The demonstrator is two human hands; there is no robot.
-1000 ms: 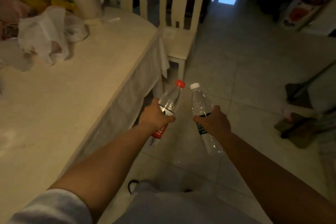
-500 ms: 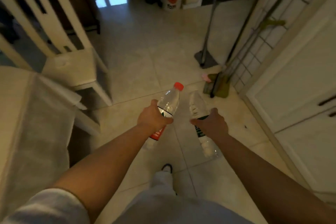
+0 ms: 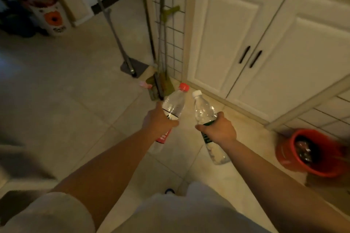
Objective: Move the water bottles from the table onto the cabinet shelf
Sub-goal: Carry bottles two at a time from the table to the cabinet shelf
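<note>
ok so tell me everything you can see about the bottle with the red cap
The clear plastic water bottle with the red screw cap is held in mid-air above the tiled floor, gripped around its middle by the left hand. It tilts with the cap pointing away from the person and slightly right. A red label wraps the lower body, mostly hidden by the hand, with a dark band above it. The cap is on. It sits close beside the white-capped bottle without clearly touching it.

I see clear glossy plastic bottles (image 3: 173, 107), matt beige floor tiles (image 3: 75, 100), a shiny red plastic bucket (image 3: 287, 155), and smooth painted cabinet doors (image 3: 225, 38).
</note>
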